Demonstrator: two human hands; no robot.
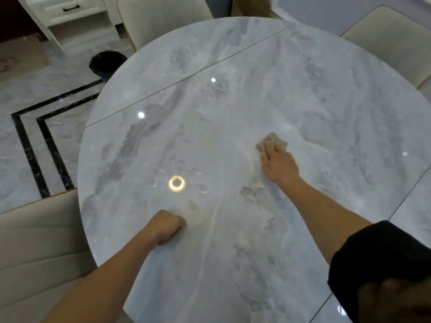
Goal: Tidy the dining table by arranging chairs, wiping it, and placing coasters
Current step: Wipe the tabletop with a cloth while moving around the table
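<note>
Black sleeve point(384, 259) fabric is being seen closest of all, at the near right, and the bare right forearm is being extended out of it across the tabletop. A small grey-beige cleaning cloth point(272, 137) is being pressed flat onto the round, marble-patterned dining table point(233, 101) by the right hand point(278, 165), somewhat right of the table's middle. The fingers are being laid straight on top of the cloth, not curled round it, and the cloth's far edge and right corner are being shown beyond the fingertips. The left hand point(166, 226) is being rested on the tabletop towards the near-left rim, its fingers being curled into a fist with nothing visible inside. The two hands are being held well apart, the left nearer, the right farther off and to the right. Between them a ring-shaped lamp reflection point(177, 183) is being thrown back by the glossy surface, and a thin straight seam point(186, 78) is being shown running across the far part of the top.

Around the table, a cream upholstered near-left chair point(35, 248) is being seen just beside the rim, a far chair point(161, 17) beyond the far edge, and a far-right chair point(391, 40) at the far right. A black-lined waste bin point(106, 64) is being seen on the floor point(14, 113) just past the far-left rim, with a white drawer cabinet point(70, 12) farther off. Two black border stripes point(30, 145) are being shown crossing the pale marble tiles at the left.
</note>
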